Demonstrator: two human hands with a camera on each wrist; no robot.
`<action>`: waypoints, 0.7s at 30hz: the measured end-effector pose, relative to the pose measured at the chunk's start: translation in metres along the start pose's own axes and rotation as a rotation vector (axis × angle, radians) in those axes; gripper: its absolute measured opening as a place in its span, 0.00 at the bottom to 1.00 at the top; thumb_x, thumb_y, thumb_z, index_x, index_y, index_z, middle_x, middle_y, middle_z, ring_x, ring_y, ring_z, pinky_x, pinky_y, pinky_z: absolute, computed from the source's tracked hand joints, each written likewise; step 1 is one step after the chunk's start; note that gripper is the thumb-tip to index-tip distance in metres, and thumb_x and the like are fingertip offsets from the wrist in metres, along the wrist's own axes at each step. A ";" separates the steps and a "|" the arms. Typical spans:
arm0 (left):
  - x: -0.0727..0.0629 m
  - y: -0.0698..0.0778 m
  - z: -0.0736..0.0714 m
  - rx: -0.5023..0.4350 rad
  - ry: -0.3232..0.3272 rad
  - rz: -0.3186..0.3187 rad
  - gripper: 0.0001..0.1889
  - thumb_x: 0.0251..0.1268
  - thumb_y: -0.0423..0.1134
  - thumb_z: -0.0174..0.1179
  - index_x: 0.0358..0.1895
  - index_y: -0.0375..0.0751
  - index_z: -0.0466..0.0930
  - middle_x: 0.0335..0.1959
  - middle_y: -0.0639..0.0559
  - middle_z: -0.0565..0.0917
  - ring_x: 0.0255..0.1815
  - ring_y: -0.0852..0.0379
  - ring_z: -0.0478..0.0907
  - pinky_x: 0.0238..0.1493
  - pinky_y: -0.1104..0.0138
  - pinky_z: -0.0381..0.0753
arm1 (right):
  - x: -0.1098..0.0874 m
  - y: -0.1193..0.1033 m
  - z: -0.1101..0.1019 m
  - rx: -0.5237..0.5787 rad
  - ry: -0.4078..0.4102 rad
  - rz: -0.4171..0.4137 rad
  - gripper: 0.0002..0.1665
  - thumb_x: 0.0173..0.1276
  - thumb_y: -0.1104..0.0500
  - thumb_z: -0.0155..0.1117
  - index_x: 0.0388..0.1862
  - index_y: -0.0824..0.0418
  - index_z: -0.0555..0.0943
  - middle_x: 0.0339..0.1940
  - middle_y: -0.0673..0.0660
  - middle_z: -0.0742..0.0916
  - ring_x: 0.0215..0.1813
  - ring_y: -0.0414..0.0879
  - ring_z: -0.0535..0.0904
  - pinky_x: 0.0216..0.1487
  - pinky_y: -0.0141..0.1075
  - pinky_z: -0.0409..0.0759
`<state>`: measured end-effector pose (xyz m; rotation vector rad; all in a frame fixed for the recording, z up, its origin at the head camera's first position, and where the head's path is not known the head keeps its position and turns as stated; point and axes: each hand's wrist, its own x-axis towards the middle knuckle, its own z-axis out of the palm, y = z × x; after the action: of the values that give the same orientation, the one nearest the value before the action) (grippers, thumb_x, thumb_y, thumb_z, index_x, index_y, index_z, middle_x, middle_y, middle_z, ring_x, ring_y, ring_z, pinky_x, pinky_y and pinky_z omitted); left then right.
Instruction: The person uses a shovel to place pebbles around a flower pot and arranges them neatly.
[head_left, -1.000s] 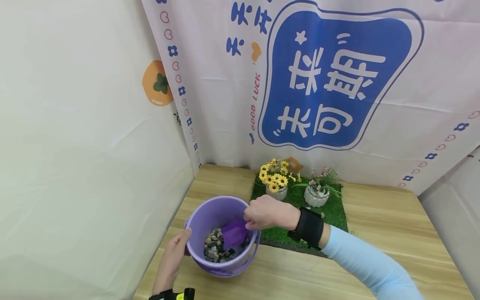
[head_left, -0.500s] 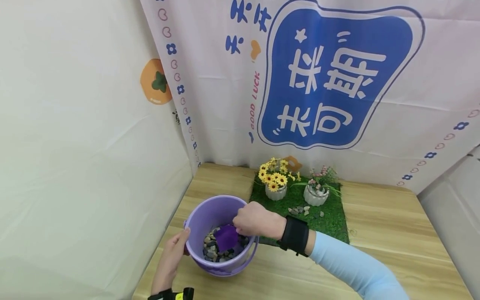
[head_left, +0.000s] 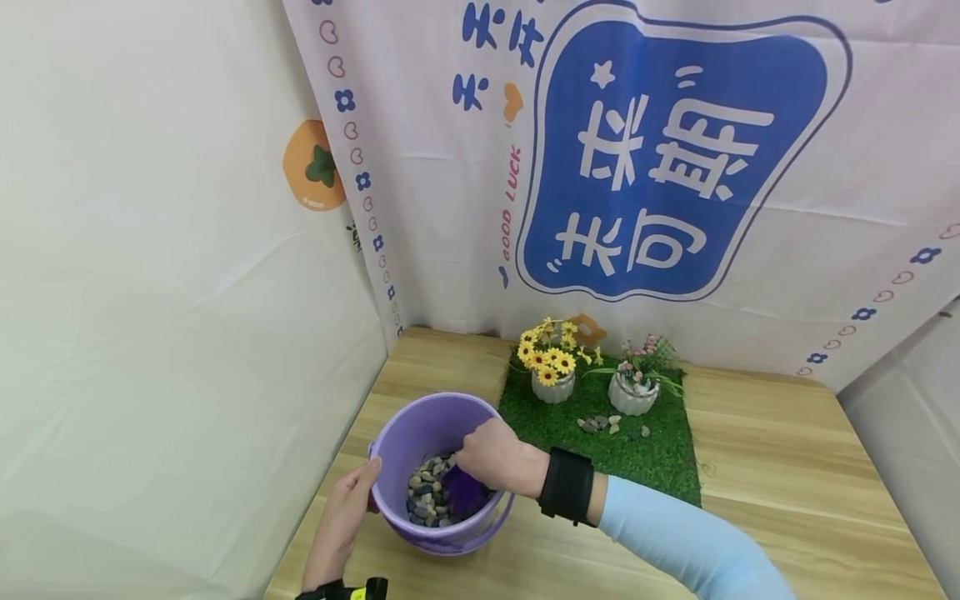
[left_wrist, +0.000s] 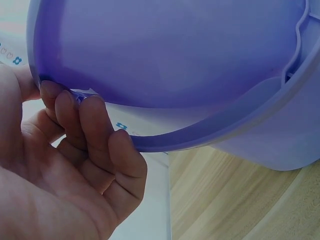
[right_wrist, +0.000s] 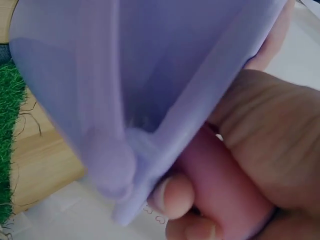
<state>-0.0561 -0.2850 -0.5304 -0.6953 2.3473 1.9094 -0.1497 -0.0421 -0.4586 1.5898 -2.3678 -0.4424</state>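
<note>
A light purple bucket [head_left: 429,425] stands at the left of the wooden table, with grey and tan pebbles [head_left: 424,490] on its bottom. At its left side my left hand [head_left: 347,508] grips the rim; the left wrist view shows the fingers [left_wrist: 95,120] curled over that edge. My right hand [head_left: 497,455] is over the bucket's right part and holds a purple toy shovel. The shovel's blade [head_left: 467,492] is down among the pebbles, partly hidden by the hand. In the right wrist view, the fingers wrap round the shovel's pinkish handle [right_wrist: 220,185].
Behind the bucket and to its right lies a green turf mat [head_left: 645,458]. On it stand a white pot of yellow flowers [head_left: 553,387], a white pot of pink flowers [head_left: 632,395] and a few loose pebbles [head_left: 600,424]. A printed cloth [head_left: 450,208] hangs behind the table.
My right hand has moved left and lower over the bucket, with the shovel tilting deeper into it. Loose pebbles on the mat have come into view. The left hand stays on the rim.
</note>
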 end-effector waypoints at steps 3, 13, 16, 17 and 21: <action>0.000 0.000 0.000 -0.005 -0.002 -0.010 0.28 0.74 0.57 0.49 0.41 0.30 0.81 0.27 0.50 0.82 0.28 0.58 0.76 0.37 0.65 0.74 | 0.003 -0.006 -0.002 -0.036 -0.011 0.015 0.18 0.65 0.53 0.67 0.18 0.43 0.73 0.13 0.44 0.75 0.15 0.37 0.63 0.19 0.32 0.58; 0.003 -0.002 0.000 -0.015 -0.010 -0.032 0.27 0.75 0.56 0.49 0.41 0.30 0.81 0.26 0.51 0.82 0.28 0.58 0.76 0.37 0.66 0.74 | 0.011 -0.013 -0.002 -0.100 -0.017 0.027 0.28 0.66 0.50 0.65 0.11 0.46 0.62 0.10 0.44 0.69 0.14 0.37 0.58 0.18 0.33 0.52; 0.002 -0.001 -0.001 -0.015 -0.013 -0.032 0.28 0.75 0.57 0.49 0.40 0.31 0.81 0.26 0.52 0.81 0.28 0.58 0.76 0.37 0.65 0.75 | 0.013 -0.008 0.000 -0.073 -0.015 0.018 0.30 0.68 0.50 0.63 0.12 0.47 0.57 0.10 0.46 0.60 0.15 0.38 0.50 0.21 0.33 0.48; 0.001 -0.001 -0.001 -0.018 -0.014 -0.027 0.28 0.75 0.57 0.49 0.41 0.31 0.81 0.27 0.51 0.82 0.28 0.58 0.76 0.38 0.65 0.75 | 0.014 -0.007 0.000 -0.069 -0.008 0.015 0.31 0.70 0.50 0.62 0.12 0.47 0.56 0.10 0.46 0.57 0.16 0.38 0.48 0.21 0.33 0.47; 0.000 -0.001 0.001 -0.023 -0.012 -0.007 0.28 0.75 0.57 0.49 0.41 0.29 0.81 0.26 0.51 0.82 0.27 0.58 0.76 0.38 0.65 0.75 | 0.019 0.001 0.004 -0.067 -0.026 0.016 0.32 0.72 0.51 0.59 0.13 0.48 0.53 0.12 0.47 0.52 0.17 0.40 0.44 0.23 0.34 0.46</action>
<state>-0.0560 -0.2846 -0.5311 -0.6909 2.3169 1.9352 -0.1587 -0.0586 -0.4615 1.5442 -2.3563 -0.5366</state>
